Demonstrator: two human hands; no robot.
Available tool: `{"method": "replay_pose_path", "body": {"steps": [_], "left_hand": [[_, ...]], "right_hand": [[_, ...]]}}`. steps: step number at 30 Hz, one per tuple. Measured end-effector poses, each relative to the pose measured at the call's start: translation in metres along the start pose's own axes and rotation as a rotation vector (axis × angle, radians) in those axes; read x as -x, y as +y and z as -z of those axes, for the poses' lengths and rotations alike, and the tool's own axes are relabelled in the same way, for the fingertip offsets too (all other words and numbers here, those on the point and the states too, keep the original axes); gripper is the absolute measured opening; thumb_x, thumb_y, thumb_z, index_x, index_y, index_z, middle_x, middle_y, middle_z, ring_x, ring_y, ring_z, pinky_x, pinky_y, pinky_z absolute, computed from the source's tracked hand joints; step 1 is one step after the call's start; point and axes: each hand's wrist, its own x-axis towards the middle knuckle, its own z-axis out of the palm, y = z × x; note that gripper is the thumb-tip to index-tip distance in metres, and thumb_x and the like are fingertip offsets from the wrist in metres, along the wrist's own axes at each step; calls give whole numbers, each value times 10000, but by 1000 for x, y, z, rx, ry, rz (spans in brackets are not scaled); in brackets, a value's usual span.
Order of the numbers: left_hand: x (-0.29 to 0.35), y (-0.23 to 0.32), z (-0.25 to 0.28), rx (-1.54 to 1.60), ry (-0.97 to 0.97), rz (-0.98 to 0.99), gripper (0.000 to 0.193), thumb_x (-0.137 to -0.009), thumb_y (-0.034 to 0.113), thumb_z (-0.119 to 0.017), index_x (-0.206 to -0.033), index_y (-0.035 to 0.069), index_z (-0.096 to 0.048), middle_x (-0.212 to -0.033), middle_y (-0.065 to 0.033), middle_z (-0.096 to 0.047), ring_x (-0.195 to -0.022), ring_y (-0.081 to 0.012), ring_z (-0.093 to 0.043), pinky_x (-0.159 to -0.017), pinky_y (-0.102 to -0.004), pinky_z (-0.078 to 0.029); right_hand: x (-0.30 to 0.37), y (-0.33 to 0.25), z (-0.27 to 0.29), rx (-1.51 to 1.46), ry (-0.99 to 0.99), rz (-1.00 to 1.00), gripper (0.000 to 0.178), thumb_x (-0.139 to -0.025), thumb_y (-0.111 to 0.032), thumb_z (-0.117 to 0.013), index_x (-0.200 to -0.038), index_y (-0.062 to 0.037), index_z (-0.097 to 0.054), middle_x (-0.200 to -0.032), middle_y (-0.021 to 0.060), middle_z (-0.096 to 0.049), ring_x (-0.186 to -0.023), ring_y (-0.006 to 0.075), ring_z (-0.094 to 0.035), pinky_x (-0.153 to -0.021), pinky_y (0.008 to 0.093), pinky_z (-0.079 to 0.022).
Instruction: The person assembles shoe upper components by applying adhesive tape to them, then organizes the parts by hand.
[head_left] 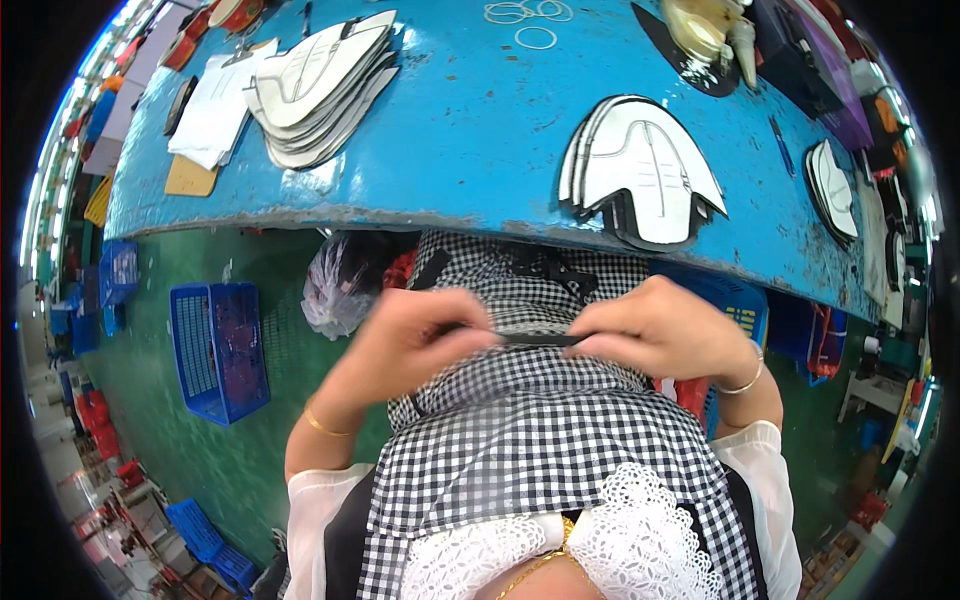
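Above my lap, a thin black strip [540, 340] stretches between my two hands, seen nearly edge-on. My left hand [425, 338], somewhat blurred, pinches one end of it, and my right hand [660, 328] pinches the other end between thumb and fingers. A black-and-white checked apron [520, 430] lies under both hands. Just beyond the right hand, on the blue table [470, 140], rests a stack of white shoe-upper pieces [645, 170] with black edges. A taller stack of similar white pieces [320, 90] sits farther left.
Papers on a clipboard [210, 115] lie at the table's left. Pale rubber bands [535, 38] are at the far middle. A glue container [695, 28], a pen [782, 145] and more cut pieces [830, 190] lie on the right. A blue crate [218, 350] stands on the green floor.
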Motion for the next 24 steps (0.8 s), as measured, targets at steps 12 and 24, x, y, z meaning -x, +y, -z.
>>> {"method": "replay_pose_path", "body": {"steps": [12, 24], "left_hand": [[114, -151, 170, 248, 872, 253, 151, -997, 163, -582, -864, 93, -567, -604, 71, -404, -489, -19, -342, -439, -201, -254], [119, -191, 149, -1133, 523, 736, 330, -997, 265, -501, -913, 6, -689, -845, -172, -680, -778, -301, -672, -724, -422, -495]], "right_hand": [[91, 69, 53, -456, 218, -439, 198, -988, -145, -589, -895, 14, -663, -619, -63, -485, -540, 7, -372, -473, 199, -280], [91, 67, 57, -278, 312, -442, 154, -927, -141, -662, -869, 1, -658, -620, -29, -545, -543, 25, -443, -482, 213, -342]]}}
